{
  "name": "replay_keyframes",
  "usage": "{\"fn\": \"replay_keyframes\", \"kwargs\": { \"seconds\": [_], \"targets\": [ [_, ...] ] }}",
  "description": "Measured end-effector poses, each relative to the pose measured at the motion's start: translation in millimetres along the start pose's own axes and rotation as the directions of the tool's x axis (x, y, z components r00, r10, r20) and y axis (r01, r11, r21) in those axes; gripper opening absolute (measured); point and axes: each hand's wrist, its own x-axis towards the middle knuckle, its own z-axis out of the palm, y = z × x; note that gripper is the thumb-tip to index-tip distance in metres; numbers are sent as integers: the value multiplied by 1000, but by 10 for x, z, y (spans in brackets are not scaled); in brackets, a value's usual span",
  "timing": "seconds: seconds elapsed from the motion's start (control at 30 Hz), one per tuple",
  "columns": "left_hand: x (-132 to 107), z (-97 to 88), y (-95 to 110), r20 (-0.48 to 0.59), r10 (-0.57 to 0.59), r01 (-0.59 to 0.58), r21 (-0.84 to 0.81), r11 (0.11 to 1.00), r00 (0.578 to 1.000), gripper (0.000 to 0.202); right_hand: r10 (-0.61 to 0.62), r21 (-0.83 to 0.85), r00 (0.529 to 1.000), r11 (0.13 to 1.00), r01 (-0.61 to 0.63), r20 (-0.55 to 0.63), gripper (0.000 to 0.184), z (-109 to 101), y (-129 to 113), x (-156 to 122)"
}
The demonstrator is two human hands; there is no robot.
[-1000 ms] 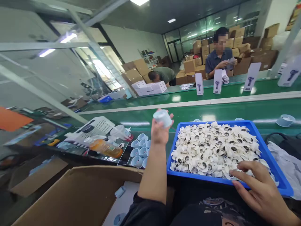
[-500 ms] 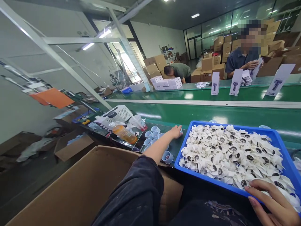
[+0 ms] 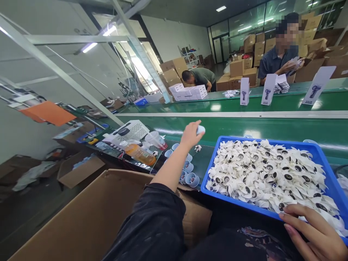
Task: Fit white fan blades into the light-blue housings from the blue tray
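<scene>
My left hand [image 3: 191,135] reaches over the near edge of the green belt, closed around a small pale blue cup [image 3: 200,129]. Below it, a single white fan impeller [image 3: 198,148] lies on the dark bench. More pale blue cups [image 3: 192,180] stand by my forearm, partly hidden; some hold small dark reddish bits. My right hand [image 3: 317,232] rests at the front rim of a blue tray [image 3: 244,207], fingers loosely bent and apart, fingertips touching the rim. White fan impellers [image 3: 266,170] with dark hubs are heaped in that tray.
A bottle of orange drink [image 3: 138,152], a plastic cup [image 3: 156,139] and a white vented box [image 3: 136,128] stand at left. An open carton [image 3: 89,206] sits before me. Printed boxes [image 3: 269,90] line the far side of the green belt [image 3: 174,125]. Two people [image 3: 280,59] work beyond.
My left hand has risen from the bench toward the belt, and the pale cup now shows in its fingers. A lone impeller is visible where it was. My right hand stays at the tray.
</scene>
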Motion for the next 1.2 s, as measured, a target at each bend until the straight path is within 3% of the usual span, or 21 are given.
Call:
{"fn": "replay_keyframes", "kwargs": {
  "seconds": [0.1,0.23,0.33,0.4,0.47,0.57,0.7,0.8,0.9,1.0,1.1,1.2],
  "targets": [
    [-65,44,-24,-102,-152,119,-271,955,983,56,-9,6,1000,1000,9,10,19,-29,4,-3],
    [-193,169,-5,-46,-222,172,-486,857,974,45,-8,-11,1000,1000,8,-4,18,-92,-27,76],
    [-193,76,83,-36,-264,180,-642,745,964,41,5,-57,1000,998,-5,-7,20,-150,-77,195],
    [-211,-70,230,29,-232,169,-773,612,972,48,16,-84,1000,996,-17,-16,20,-180,-92,274],
    [-286,-249,451,152,-129,190,-907,377,980,58,35,-104,999,994,-37,-19,19,-205,-82,336],
    [-480,-503,832,316,88,315,-949,26,945,65,87,-135,996,987,-86,4,19,-241,-39,394],
    [-702,-641,1194,342,201,370,-921,-124,918,66,190,-206,977,964,-166,100,25,-271,37,551],
    [-800,-540,1322,329,276,366,-926,-94,903,67,350,-330,902,908,-260,254,24,-241,146,885],
    [-887,-345,1389,310,429,338,-941,12,848,67,471,-445,828,839,-313,306,25,-147,337,1368],
    [-989,-203,1404,256,539,209,-967,148,803,62,564,-551,752,768,-326,342,19,-5,559,1815],
    [-1107,-182,1359,253,594,85,-952,296,763,59,652,-631,649,704,-327,392,19,149,696,2109],
    [-1227,-222,1293,258,568,-30,-894,447,781,59,722,-686,548,650,-328,422,25,263,702,2276]
  ]
}}
